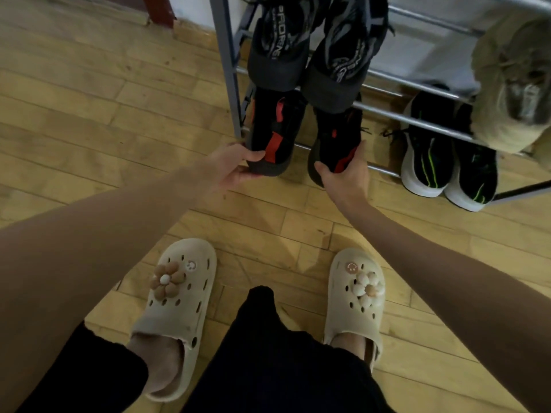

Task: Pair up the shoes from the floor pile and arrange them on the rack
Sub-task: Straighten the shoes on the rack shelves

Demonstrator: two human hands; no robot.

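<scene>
On the wood floor (89, 120), left hand (229, 168) and right hand (346, 174) each grasp a black-red shoe (277, 129) (lowest rack (417, 117) tier).

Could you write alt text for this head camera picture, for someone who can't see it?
Two hands, left and right, each grip the heel of a black-and-red shoe on the rack's lowest shelf. More pairs sit beside and above.

Two black-and-red shoes, one (275, 135) at upper centre, the other (338, 144) just right of it. Two grey patterned shoes (277, 43) showing above them at the top. Two black-and-green sneakers (426, 162) sitting at right. One tan fuzzy shoe (512, 84) showing at the far right edge. Two cream clogs (179, 293) being worn, lower centre. Two hands, left (232, 165) and right (346, 177). One metal rack (229, 70).
</scene>
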